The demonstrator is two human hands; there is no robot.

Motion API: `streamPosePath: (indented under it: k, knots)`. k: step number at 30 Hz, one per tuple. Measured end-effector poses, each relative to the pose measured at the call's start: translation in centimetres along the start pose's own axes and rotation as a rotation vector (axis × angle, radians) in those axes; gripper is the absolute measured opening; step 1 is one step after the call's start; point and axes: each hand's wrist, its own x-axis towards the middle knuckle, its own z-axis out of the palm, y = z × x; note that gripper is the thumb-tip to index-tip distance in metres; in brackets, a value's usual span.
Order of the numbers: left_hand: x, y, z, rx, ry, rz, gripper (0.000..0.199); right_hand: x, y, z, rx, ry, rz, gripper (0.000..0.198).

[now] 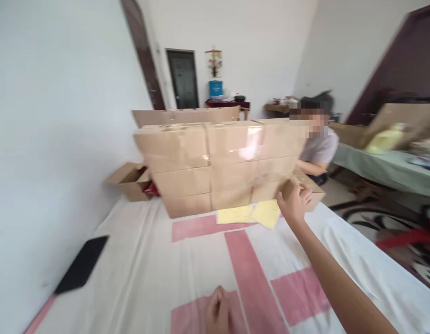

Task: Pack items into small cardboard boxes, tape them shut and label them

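Note:
My right hand (294, 200) reaches forward to a small cardboard box (315, 198) at the right end of a stack. Its thumb and bent fingers are on the box, partly blurred. Close to me, my left hand (218, 311) is closed in a fist low over the cloth, with nothing visible in it. In front stands a wide wall of stacked brown cardboard boxes (232, 176), taped and glossy in places. Yellow sheets of paper (265, 213) lie against its foot, near my right thumb.
A white and pink cloth (201, 260) covers the table. A flat black object (83, 263) lies at the left edge, by the wall. An open cardboard box (131, 181) sits at the far left. Behind the stack is a person (319, 148); a green-covered table (392, 171) stands right.

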Motion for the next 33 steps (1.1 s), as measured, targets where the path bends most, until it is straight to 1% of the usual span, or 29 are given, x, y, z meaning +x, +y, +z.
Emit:
streamPosePath:
  k: [1,2,3,4,6,7,8,9,11,12,14,15,17,19,21,24,25,26,30,33]
  knots:
    - [1.1,1.1,-1.1,-0.128,0.099,-0.021,0.047,-2.6,-2.9,0.9,0.104,-0.034,-0.131,0.062]
    - [2.6,2.3,-2.7,-0.211,0.209,-0.005,0.046,-5.6,-6.1,2.0,0.230,-0.138,-0.282,0.051]
    - [4.4,3.5,-4.8,-0.252,0.332,0.033,0.046,-8.8,-9.5,3.2,0.372,-0.269,-0.413,0.042]
    - [6.4,4.6,-7.3,-0.263,0.414,0.075,0.043,-12.1,-13.0,4.5,0.501,-0.414,-0.515,0.037]
    - [11.3,6.2,-13.3,-0.205,0.505,0.169,0.030,-18.2,-20.1,7.6,0.677,-0.657,-0.652,0.038]
    - [14.1,6.5,-16.4,-0.140,0.568,0.191,0.024,-20.6,-23.4,9.4,0.738,-0.734,-0.652,0.041]
    - [17.1,6.5,-19.5,-0.068,0.646,0.174,0.025,-22.6,-26.6,11.4,0.772,-0.805,-0.611,0.046]
    - [20.2,6.3,-22.2,-0.040,0.709,0.156,0.036,-24.1,-29.6,13.4,0.780,-0.851,-0.550,0.052]
    - [26.4,5.2,-26.8,-0.009,0.829,0.113,0.070,-25.7,-34.6,17.7,0.763,-0.886,-0.462,0.065]
    - [29.3,4.4,-28.6,-0.003,0.875,0.094,0.086,-26.0,-36.7,19.8,0.747,-0.885,-0.426,0.070]
    - [34.4,2.8,-31.2,-0.009,0.944,0.081,0.112,-25.8,-39.8,23.8,0.719,-0.867,-0.364,0.077]
    - [36.5,2.0,-32.2,-0.021,0.959,0.091,0.121,-25.6,-40.8,25.6,0.705,-0.854,-0.330,0.080]
    - [39.7,0.0,-33.9,-0.055,0.956,0.135,0.126,-25.4,-41.9,28.6,0.679,-0.825,-0.269,0.082]
    - [41.5,-2.2,-35.3,-0.092,0.920,0.182,0.120,-25.7,-42.1,30.8,0.656,-0.804,-0.232,0.082]
    - [42.4,-4.4,-36.6,-0.111,0.884,0.209,0.106,-26.0,-41.7,32.0,0.657,-0.758,-0.220,0.080]
    - [43.0,-6.6,-37.8,-0.100,0.864,0.212,0.067,-25.9,-41.3,32.8,0.664,-0.666,-0.226,0.076]
    - [43.0,-6.9,-38.0,-0.096,0.865,0.209,0.059,-25.7,-41.2,32.8,0.663,-0.651,-0.228,0.073]
    - [43.0,-7.0,-38.1,-0.096,0.868,0.208,0.057,-25.4,-41.2,32.8,0.663,-0.650,-0.231,0.069]
    - [42.3,-6.3,-37.7,-0.134,0.890,0.242,0.064,-24.6,-40.9,32.3,0.700,-0.656,-0.231,0.054]
    - [42.0,-5.9,-37.5,-0.166,0.959,0.259,0.066,-24.4,-40.9,32.0,0.730,-0.658,-0.232,0.051]
